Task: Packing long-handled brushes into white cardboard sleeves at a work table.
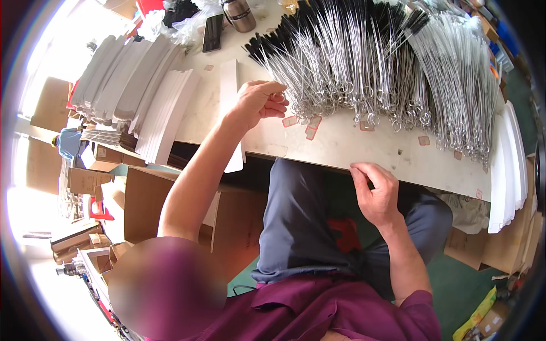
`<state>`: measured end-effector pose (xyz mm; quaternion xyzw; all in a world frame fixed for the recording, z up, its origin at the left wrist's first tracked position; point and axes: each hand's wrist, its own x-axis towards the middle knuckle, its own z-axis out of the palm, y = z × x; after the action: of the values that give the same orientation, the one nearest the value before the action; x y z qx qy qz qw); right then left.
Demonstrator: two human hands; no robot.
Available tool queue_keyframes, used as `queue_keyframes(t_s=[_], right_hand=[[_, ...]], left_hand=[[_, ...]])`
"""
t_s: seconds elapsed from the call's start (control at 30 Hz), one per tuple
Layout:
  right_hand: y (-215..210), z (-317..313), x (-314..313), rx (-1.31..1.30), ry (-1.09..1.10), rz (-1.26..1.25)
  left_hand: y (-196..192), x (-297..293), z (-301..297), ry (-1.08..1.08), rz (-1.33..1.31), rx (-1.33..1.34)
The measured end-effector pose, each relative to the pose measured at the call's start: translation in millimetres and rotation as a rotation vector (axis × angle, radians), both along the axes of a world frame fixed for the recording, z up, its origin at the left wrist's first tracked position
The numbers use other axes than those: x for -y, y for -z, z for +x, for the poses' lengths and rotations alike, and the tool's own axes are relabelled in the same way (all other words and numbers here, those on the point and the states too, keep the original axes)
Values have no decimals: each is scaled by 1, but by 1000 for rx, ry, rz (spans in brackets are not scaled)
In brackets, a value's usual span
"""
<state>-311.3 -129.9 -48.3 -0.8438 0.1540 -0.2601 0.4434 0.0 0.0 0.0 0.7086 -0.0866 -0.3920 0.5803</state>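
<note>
While the left hand curled beside thin, ring-ended, black-tipped silver wire brushes heaped on the pale tabletop, whether it gripped one could not be told; the right hand, loosely bent and seemingly empty, was at the tabletop's near edge.

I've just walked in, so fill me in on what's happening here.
A seated person is at a table. The left hand is at the looped ends of black-tipped wires; whether it grips one is unclear. The right hand is loosely curled by the table's near edge, nothing visible in it. A long white strip juts past that edge.
</note>
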Motion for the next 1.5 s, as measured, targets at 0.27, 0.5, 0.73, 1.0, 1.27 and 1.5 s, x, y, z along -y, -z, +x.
queue_keyframes(t_s=[0.27, 0.5, 0.73, 1.0, 1.27, 1.5], right_hand=[[-37, 121, 3, 215, -214, -670], [-27, 203, 10, -390, -461, -1237], [3, 218, 11, -379, -259, -1230], [-40, 152, 6, 84, -420, 968], [-55, 82, 19, 232, -226, 922], [-52, 36, 39, 322, -41, 917]], left_hand=[[-20, -10, -7, -26, -249, -110], [-45, -26, -18, -5, -303, -105], [-64, -49, -60, 93, -317, -70], [-42, -70, -106, 307, -210, -9], [-21, -46, -144, 419, -236, -98], [-8, -27, -166, 454, -308, -114]])
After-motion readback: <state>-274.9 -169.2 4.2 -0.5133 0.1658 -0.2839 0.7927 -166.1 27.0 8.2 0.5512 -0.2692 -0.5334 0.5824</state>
